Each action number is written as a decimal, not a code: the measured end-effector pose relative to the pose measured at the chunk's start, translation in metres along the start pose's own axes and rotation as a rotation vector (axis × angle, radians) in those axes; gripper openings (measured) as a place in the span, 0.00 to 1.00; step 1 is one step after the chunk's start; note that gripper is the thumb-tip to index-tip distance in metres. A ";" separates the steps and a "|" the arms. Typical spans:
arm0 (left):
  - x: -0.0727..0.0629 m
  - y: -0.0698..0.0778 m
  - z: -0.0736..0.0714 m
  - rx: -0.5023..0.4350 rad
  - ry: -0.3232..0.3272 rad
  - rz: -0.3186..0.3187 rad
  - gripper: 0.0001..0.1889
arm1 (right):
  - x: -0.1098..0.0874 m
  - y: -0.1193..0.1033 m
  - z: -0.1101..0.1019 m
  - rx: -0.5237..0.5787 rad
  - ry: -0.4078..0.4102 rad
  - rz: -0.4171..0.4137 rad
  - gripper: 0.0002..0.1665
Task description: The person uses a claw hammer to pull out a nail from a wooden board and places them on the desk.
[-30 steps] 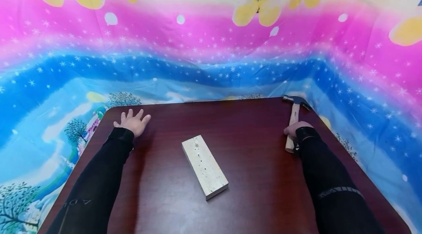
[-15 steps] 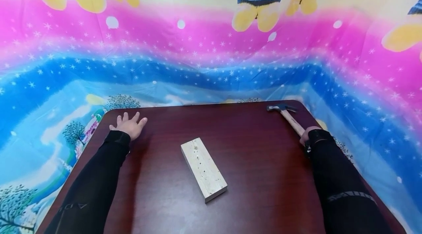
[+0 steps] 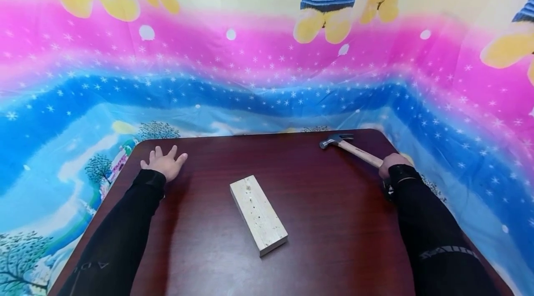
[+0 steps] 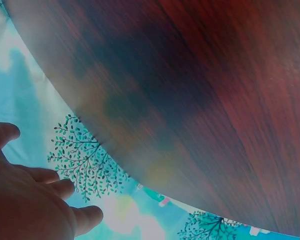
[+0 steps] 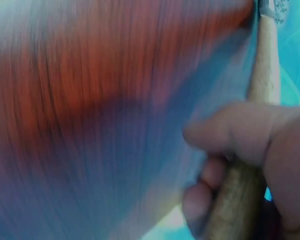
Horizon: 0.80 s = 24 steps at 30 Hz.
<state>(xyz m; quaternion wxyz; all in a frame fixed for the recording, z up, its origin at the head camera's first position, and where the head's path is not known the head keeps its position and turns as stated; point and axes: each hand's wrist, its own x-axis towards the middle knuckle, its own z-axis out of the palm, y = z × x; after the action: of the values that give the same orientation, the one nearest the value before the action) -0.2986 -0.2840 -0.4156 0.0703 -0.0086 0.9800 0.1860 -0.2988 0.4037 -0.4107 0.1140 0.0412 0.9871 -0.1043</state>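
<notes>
My right hand grips a claw hammer by its wooden handle at the right side of the table. The dark metal head points left, toward the table's far edge. In the right wrist view, the thumb and curled fingers wrap round the handle. My left hand is spread with fingers apart over the far left of the table and holds nothing; the left wrist view shows its fingers extended. A pale wooden block with a row of small dark spots along its top lies mid-table.
The dark red-brown table has rounded far corners. A printed cloth with pink, blue and cartoon figures hangs close around its far and side edges.
The hammer has turned leftward in my right hand, its head swinging from the far right corner toward the middle. The right hand shifted slightly right; the block and left hand stay nearly in place.
</notes>
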 end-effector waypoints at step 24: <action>-0.017 -0.008 0.021 0.005 0.124 0.040 0.41 | -0.004 -0.079 -0.028 0.253 0.438 -0.054 0.34</action>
<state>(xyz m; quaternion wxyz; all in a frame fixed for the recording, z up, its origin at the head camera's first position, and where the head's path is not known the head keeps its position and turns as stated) -0.2783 -0.2836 -0.4356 0.0056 -0.0003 0.9829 0.1839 -0.3095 0.3328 -0.3677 -0.1115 0.0504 0.9682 -0.2183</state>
